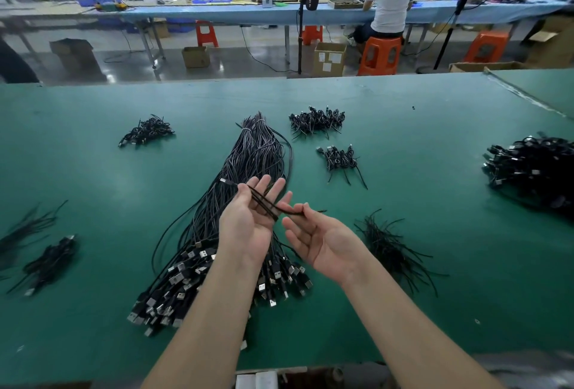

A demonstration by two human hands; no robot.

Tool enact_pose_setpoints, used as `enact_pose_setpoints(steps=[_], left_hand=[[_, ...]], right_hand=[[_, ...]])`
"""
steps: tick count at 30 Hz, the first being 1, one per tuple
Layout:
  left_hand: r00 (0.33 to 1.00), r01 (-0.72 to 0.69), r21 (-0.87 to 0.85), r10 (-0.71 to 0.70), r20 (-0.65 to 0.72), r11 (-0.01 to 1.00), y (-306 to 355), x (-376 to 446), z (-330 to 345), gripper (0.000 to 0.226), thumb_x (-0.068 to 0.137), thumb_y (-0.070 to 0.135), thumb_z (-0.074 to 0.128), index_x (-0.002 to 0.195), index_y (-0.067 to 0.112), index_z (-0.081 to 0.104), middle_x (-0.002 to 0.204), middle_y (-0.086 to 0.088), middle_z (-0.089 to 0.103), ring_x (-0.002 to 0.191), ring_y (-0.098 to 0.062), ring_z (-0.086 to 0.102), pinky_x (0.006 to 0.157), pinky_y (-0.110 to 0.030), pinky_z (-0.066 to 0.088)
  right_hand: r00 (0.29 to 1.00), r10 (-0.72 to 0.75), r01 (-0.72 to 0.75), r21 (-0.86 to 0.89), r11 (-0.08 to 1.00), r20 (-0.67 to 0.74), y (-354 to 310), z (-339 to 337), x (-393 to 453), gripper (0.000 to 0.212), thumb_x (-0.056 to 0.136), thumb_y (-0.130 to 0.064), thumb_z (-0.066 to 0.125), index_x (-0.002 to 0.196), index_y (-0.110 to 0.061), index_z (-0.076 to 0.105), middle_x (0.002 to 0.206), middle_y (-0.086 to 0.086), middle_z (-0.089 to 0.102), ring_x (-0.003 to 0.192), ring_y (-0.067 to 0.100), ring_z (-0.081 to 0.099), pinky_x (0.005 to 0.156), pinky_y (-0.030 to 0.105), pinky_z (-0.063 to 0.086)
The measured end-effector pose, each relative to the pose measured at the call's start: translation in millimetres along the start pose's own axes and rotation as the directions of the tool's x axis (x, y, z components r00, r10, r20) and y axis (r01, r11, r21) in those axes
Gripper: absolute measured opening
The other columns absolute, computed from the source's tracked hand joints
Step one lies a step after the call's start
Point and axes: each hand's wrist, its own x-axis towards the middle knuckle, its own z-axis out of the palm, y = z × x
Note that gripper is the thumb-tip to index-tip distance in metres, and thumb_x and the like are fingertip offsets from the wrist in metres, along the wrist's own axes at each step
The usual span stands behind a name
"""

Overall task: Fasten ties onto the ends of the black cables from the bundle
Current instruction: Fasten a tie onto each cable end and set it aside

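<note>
Left hand (253, 217) palm up, fingers straight, one black cable (264, 202) lying doubled across it; right hand (313, 233) pinches its end. Bundle (248, 165) mid-worktop, ties (388, 242) toward the right edge. I'd keep the fold tight, then grab one tie.

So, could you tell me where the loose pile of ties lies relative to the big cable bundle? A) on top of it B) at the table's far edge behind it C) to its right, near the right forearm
C: the ties lie on the green table right of the bundle, beside the right forearm.
</note>
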Motion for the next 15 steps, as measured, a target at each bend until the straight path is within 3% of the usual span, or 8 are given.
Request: enact_pose_setpoints(steps=[5, 11, 15], left_hand=[[0.998, -0.055, -0.014, 0.054, -0.035, 0.998, -6, 0, 2, 0.035, 0.11, 0.027, 0.035, 0.133, 0.005, 0.051, 0.13, -0.011, 0.064, 0.096, -0.033, 0.075, 0.072, -0.045, 0.063], [0.997, -0.074, -0.032, 0.073, -0.022, 0.997, -3, -1, 3, 0.031, 0.11, 0.023, 0.036, 0.122, 0.0, 0.052, 0.121, -0.016, 0.069, 0.095, -0.039, 0.074, 0.067, -0.042, 0.062], [0.995, -0.101, -0.023, 0.101, -0.01, 0.995, 0, -1, 1, 0.031, 0.11, 0.023, 0.036, 0.12, -0.001, 0.053, 0.109, -0.014, 0.075, 0.096, -0.039, 0.074, 0.067, -0.043, 0.062]], right_hand=[[0.996, 0.011, -0.005, -0.057, 0.998, 0.091, 10, -3, -5, 0.02, 0.09, -0.024, 0.064, 0.09, -0.014, 0.081, 0.116, 0.006, 0.075, 0.087, 0.018, 0.076, 0.071, 0.029, 0.061], [0.997, 0.038, -0.039, -0.015, 0.999, -0.072, 10, -2, -4, 0.017, 0.097, -0.016, 0.06, 0.096, -0.006, 0.073, 0.096, 0.009, 0.077, 0.073, 0.015, 0.074, 0.061, 0.027, 0.06], [0.992, 0.085, -0.084, 0.016, 0.996, -0.09, 12, 1, -5, 0.014, 0.1, -0.013, 0.058, 0.098, -0.004, 0.069, 0.096, 0.012, 0.077, 0.071, 0.016, 0.075, 0.059, 0.028, 0.061]])
